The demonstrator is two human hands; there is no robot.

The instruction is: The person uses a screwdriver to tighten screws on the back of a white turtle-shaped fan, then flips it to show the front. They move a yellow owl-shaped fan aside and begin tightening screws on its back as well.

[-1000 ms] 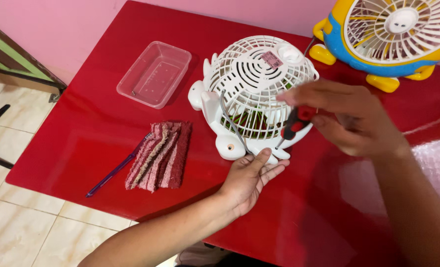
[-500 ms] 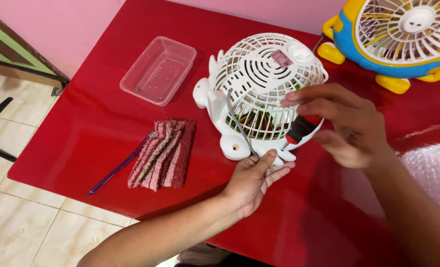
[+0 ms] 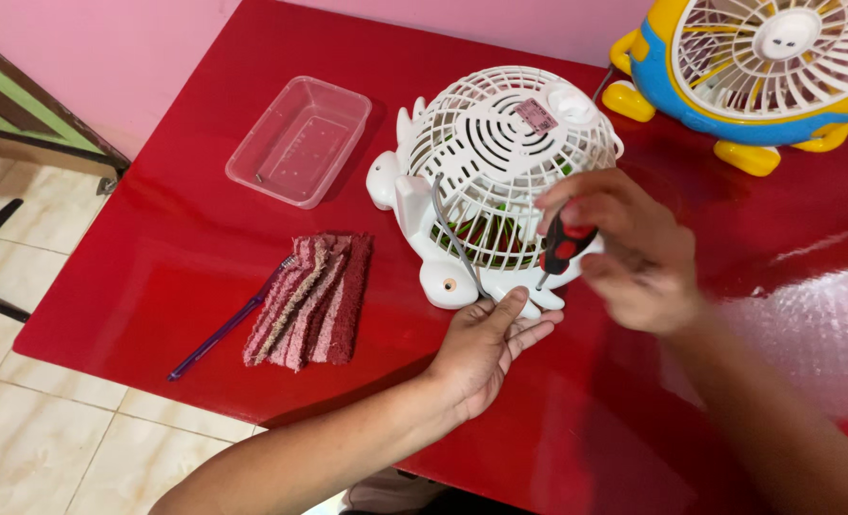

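Nearest the camera, the left hand (image 3: 486,345) lies palm-down on the red worktop (image 3: 157,277), fingers loosely spread and holding nothing, its fingertips touching the front base of the white fan (image 3: 500,181). Just right of it, the right hand (image 3: 633,253) is closed around a small screwdriver (image 3: 561,250) with a red and black handle, its tip pointing down at the fan's base near the left thumb.

The white fan lies on the worktop between the hands and the far edge, its round grille facing up and its rounded feet sticking out at the front and left. A small rectangular pinkish label (image 3: 536,115) sits on the grille near its middle, beside a round white knob. Something green and red shows through the grille slats.

Left of the fan, well apart from the hands, lies a folded reddish-pink cloth (image 3: 314,300), with a thin purple stick-like tool (image 3: 228,329) touching its left edge. Beyond them stands a clear rectangular plastic container (image 3: 300,141). At the far right corner stands a blue and yellow fan (image 3: 757,67) with a pale grille, against a pink wall (image 3: 109,48).
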